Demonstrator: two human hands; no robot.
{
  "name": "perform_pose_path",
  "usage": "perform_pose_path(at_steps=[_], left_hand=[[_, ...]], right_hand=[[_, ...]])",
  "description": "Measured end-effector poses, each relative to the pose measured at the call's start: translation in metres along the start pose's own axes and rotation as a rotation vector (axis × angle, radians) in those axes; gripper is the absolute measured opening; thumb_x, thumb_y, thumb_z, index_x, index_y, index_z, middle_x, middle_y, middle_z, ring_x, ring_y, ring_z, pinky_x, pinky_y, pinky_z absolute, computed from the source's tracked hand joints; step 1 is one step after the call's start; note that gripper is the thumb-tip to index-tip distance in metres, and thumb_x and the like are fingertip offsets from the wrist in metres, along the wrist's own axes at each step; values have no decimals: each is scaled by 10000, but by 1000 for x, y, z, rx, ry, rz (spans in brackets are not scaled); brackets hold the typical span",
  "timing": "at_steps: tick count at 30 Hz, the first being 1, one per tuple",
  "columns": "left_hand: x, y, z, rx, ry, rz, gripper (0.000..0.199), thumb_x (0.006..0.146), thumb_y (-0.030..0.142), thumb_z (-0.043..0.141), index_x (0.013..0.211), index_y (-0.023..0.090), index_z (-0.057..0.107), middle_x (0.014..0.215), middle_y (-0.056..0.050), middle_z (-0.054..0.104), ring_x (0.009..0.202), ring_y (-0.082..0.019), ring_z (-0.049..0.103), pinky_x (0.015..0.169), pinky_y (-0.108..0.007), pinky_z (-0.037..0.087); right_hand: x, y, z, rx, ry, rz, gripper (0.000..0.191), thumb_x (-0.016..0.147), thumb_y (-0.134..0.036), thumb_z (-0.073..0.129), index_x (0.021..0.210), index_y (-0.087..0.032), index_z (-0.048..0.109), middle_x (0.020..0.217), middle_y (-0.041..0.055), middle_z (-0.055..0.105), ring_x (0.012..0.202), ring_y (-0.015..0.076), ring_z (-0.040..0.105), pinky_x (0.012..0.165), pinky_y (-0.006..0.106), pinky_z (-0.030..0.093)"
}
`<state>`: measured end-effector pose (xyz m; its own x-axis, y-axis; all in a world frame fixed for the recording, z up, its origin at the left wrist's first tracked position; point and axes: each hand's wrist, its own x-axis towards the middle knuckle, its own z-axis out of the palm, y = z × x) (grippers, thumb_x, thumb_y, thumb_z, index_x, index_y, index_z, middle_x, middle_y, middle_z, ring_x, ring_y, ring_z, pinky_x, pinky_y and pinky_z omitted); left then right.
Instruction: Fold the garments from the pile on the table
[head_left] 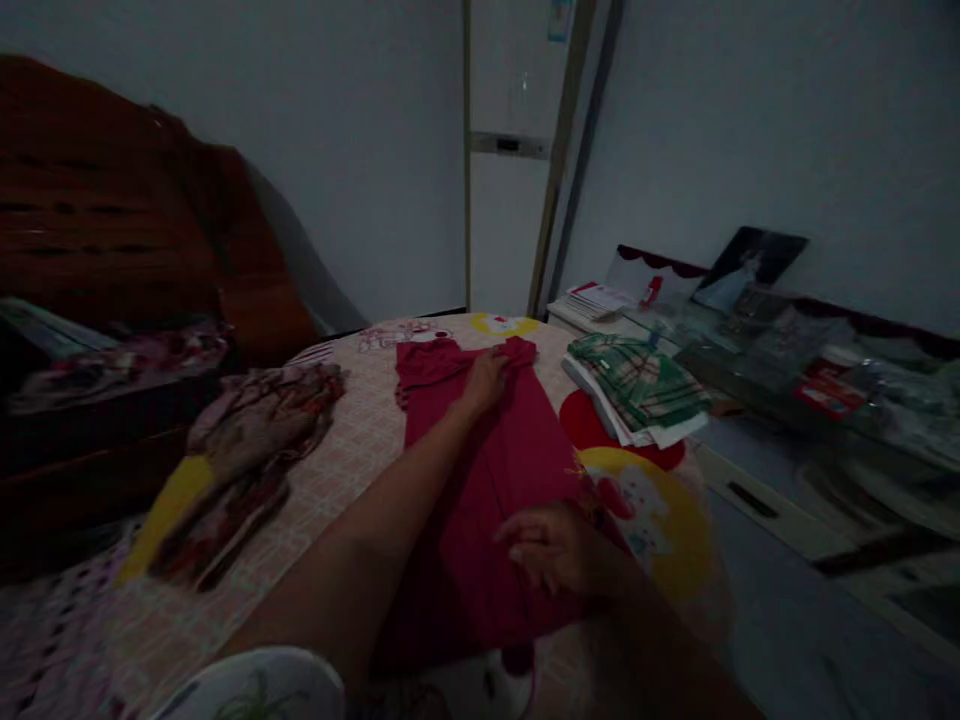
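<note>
A dark pink-red garment, perhaps a shirt or dress, lies lengthwise on the round table, folded into a long narrow shape. Its far end has bunched folds near what looks like a collar or sleeves. My left hand reaches across to that far end, its fingers laid on the cloth by the upper edge. Nearer to me, my right hand is over the garment's right side, fingers loosely bent and apart, with nothing visible in them. Some patterned trim shows beside the right hand. The picture is dim and slightly blurred.
Left on the patterned tablecloth lies a crumpled brownish garment. At right sits a folded stack with a green plaid cloth on top. A glass-topped cabinet with assorted items stands right; a wooden bench is at left.
</note>
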<state>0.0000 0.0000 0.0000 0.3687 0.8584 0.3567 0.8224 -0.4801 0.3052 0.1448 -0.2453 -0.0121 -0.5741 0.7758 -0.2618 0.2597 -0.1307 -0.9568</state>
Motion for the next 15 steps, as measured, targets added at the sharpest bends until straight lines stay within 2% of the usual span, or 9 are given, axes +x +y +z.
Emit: perform_pose_path(at_steps=[3,6,8,12,15], left_hand=[[-33,11,15,-11,-233,181,523,967,348,447,1418,84,459,1493,-204,442,1410,-273,393,1157,-412,320],[-56,17,15,10,-373,224,616,981,465,397,1492,125,356,1566,-201,317,1467,-317,275,1167,-518,261],[-65,18,4,-7,-363,205,622,999,468,337,1517,124,306,1592,-193,258,1489,-311,211,1181,-507,230],[-83,16,-28,-95,-228,245,627,1016,453,274,1533,99,258,1607,-167,233,1509,-250,148,1211,-404,187],[-111,14,-36,-97,-206,278,641,1014,473,266,1533,98,254,1609,-168,232,1508,-234,160,1210,-388,197]], right_hand=[[5,2,-2,-11,-38,42,330,793,-391,650,1016,-148,635,596,-50,583,416,69,502,398,173,379],[6,0,-5,-14,-45,60,359,770,-410,666,1007,-142,638,607,-31,613,415,80,515,384,180,382],[4,-2,-7,-7,-18,47,388,768,-437,654,1012,-135,640,616,-16,626,421,88,525,373,183,381],[-4,-3,-6,7,45,-6,417,776,-470,615,1013,-129,648,639,2,633,442,102,548,377,192,397],[-10,-1,2,-56,26,-8,353,785,-421,597,962,-124,667,644,10,633,455,100,542,389,191,375]])
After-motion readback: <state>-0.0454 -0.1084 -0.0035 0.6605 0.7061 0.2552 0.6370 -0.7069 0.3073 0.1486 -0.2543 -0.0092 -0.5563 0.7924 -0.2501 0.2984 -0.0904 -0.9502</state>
